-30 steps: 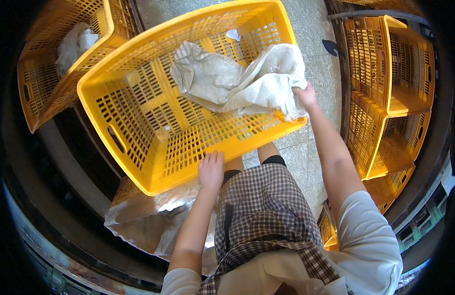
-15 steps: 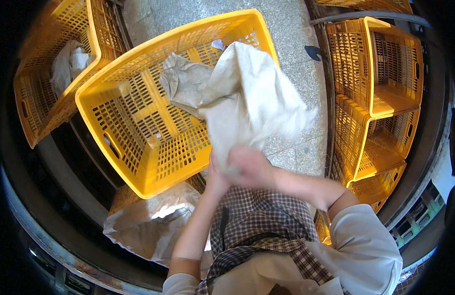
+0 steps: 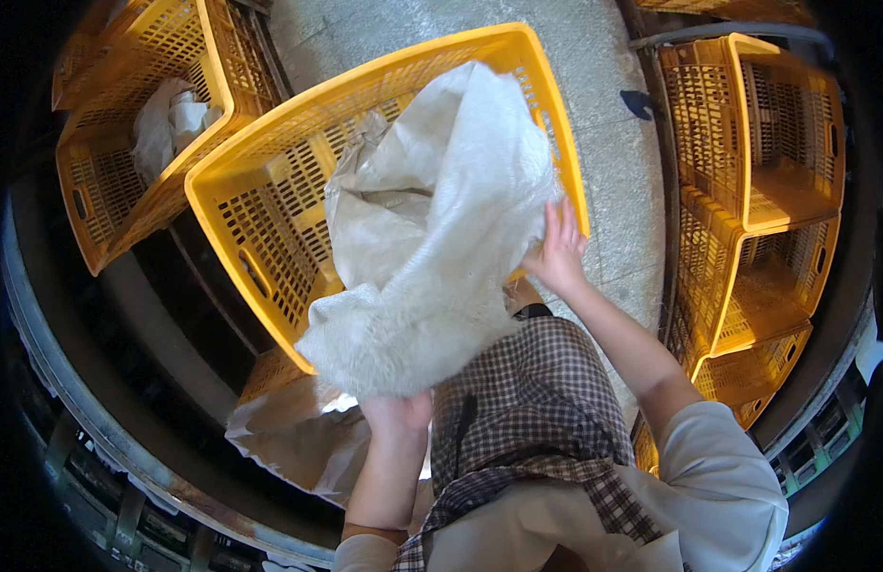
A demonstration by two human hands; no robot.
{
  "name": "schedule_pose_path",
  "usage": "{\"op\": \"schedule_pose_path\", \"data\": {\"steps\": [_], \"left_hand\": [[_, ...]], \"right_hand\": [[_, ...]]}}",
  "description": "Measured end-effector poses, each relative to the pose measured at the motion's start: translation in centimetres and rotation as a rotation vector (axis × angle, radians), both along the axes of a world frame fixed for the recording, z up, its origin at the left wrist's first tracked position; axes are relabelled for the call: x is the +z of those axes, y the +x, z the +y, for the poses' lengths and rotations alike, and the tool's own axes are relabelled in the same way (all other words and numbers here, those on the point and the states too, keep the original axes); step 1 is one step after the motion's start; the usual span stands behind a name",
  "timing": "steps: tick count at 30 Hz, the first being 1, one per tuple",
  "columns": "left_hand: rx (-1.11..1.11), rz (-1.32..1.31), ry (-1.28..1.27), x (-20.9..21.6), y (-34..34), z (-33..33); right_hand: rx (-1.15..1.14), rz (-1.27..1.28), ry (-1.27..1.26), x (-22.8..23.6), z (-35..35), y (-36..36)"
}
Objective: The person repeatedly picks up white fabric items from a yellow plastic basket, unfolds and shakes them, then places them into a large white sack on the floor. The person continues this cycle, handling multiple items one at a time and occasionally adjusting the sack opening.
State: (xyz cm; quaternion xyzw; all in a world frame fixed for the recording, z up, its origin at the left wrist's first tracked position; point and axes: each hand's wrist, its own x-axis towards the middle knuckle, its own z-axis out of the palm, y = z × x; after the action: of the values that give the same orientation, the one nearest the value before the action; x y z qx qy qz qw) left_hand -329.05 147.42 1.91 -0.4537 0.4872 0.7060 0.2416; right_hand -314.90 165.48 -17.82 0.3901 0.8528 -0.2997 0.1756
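A large off-white woven sack [image 3: 432,238] is spread across a yellow plastic crate [image 3: 260,124], partly inside it and hanging over its near rim. My left hand [image 3: 399,410] holds the sack's near lower edge; its fingers are hidden under the cloth. At the sack's right edge, beside the crate's right rim, my right hand [image 3: 559,250] grips the material with its fingers pointing away from me. The sack covers most of the crate floor, and the crate's slotted left wall stays visible.
Another yellow crate [image 3: 234,95] with crumpled white material [image 3: 170,124] stands at the left. Stacked yellow crates [image 3: 747,229] line the right side. A pale bag [image 3: 298,439] lies near my left forearm. Grey floor [image 3: 608,153] runs between, with a dark scrap [image 3: 637,104] on it.
My hands were together at the gathered near end of the sack. They are now apart, left hand nearer me, right hand farther right, and the sack has spread out between them.
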Motion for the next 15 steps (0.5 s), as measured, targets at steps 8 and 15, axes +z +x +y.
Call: {"op": "schedule_pose_path", "data": {"steps": [8, 15], "left_hand": [[-0.983, 0.673, -1.317, -2.9, -9.0, -12.0], [-1.391, 0.685, -1.510, -7.4, -12.2, -19.0]], "right_hand": [[-1.044, 0.901, -0.546, -3.6, 12.7, -6.9], [-0.597, 0.982, -0.176, 5.4, 25.5, -14.5]]}}
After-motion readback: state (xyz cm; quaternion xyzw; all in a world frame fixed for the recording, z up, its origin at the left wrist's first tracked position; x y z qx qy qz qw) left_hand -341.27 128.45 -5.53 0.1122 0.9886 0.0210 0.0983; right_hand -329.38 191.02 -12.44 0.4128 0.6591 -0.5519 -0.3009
